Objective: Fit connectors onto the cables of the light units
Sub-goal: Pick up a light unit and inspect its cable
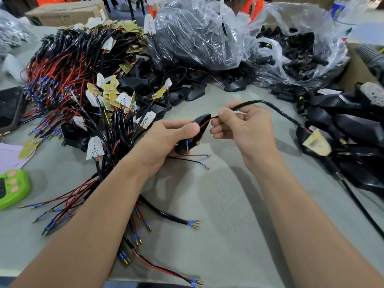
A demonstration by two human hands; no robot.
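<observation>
My left hand [166, 140] grips a black plastic housing [194, 135] at the middle of the table. A red and a black wire with blue-sleeved brass tips [204, 162] hang out of its lower end. My right hand [243, 125] pinches a black sheathed cable [276, 110] right where its red wire enters the housing's top. That cable arcs to the right and ends at a small LED board [316, 143] lying by the pile on the right.
A heap of wired LED boards [87, 84] fills the left. Loose black housings [178, 88] lie behind my hands, clear bags of black parts [207, 34] further back. Finished black units [349, 129] are piled at right. A green timer [12, 189] sits at far left.
</observation>
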